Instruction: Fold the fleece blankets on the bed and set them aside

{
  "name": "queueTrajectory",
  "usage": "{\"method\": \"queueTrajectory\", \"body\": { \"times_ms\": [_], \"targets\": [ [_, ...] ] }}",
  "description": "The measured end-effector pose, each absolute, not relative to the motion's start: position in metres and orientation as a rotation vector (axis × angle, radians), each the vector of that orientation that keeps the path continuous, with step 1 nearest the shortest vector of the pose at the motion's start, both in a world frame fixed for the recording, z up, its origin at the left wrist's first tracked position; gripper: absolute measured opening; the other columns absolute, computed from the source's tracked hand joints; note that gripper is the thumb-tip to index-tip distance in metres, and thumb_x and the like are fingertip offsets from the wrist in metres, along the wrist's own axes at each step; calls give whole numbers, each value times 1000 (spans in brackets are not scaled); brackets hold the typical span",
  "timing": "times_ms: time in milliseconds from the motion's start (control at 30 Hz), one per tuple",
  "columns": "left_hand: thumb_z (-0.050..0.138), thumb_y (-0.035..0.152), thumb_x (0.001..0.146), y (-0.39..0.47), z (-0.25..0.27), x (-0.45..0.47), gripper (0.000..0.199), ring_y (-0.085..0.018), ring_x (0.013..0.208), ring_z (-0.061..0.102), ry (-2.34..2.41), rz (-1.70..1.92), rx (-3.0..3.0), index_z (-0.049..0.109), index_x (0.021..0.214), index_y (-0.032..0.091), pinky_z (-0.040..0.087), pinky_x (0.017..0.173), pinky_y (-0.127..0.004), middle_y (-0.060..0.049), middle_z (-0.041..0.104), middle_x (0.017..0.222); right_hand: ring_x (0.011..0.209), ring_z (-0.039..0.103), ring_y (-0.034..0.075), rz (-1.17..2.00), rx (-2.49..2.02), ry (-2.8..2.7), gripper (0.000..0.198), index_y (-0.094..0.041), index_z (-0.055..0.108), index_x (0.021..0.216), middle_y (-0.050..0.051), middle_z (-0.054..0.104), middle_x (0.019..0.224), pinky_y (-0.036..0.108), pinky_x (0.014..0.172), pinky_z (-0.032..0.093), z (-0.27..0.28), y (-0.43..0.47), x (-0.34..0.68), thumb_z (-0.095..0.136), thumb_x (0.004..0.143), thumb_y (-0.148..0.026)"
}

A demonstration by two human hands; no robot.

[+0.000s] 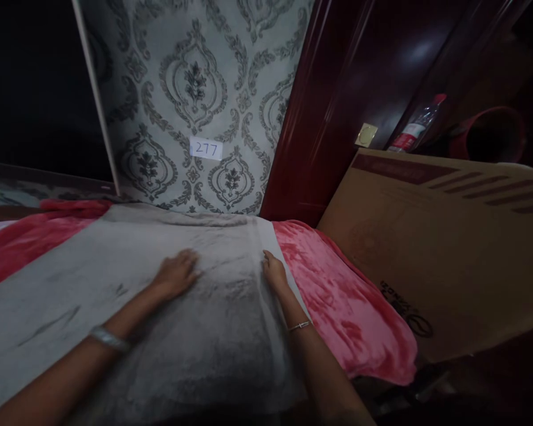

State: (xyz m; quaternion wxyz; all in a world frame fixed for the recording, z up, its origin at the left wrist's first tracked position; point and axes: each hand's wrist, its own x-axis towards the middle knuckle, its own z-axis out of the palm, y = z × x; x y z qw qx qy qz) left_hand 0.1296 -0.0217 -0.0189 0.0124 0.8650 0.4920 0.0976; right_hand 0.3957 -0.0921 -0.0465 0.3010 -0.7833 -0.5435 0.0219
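A grey blanket [231, 331] lies spread over a flat surface, with faint creases and darker patches on its pile. My left hand [177, 274] rests palm down on the middle of it, fingers stretched forward and slightly blurred. Close to the blanket's right border, my right hand [274, 271] touches the cloth beside a pale strip, its fingers loosely extended and partly foreshortened. Neither hand shows anything lifted. From under the grey blanket a pink-red plush blanket [337, 302] comes out on the right, and more red plush shows at the far left.
A large cardboard box [444, 236] leans along the right side. Behind it are a plastic bottle [415, 130] with a red cap and a red round container [488, 136]. Patterned wallpaper with a paper marked 277 [206, 148], a dark screen [39, 89] and a dark red panel [320, 118] stand ahead.
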Motion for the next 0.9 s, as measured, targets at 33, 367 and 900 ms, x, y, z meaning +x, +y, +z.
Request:
{"method": "queueTrajectory", "body": {
  "times_ms": [33,367,900],
  "targets": [
    [54,45,94,-21,-17,142,59,-31,144,37,1442,271,2725,44,147,22,31,117,-58,-14,38,157,122,61,17,56,-2068,-1457,51,-16,53,144,8,65,135,26,106,43,-43,-88,393,39,95,-16],
    [35,51,96,0,-38,226,63,-29,154,18,1179,143,2762,37,154,25,11,123,-57,-8,24,165,150,28,26,11,-2261,-1704,49,-24,45,151,8,35,161,45,118,24,-63,-90,385,36,103,-34],
    [21,52,98,108,-7,-39,67,-41,151,15,2174,65,2199,27,158,22,14,114,-69,-13,16,167,150,27,25,14,-2324,-1725,50,-25,44,152,6,33,162,41,119,24,-64,-88,388,35,103,-33]
  ]
}}
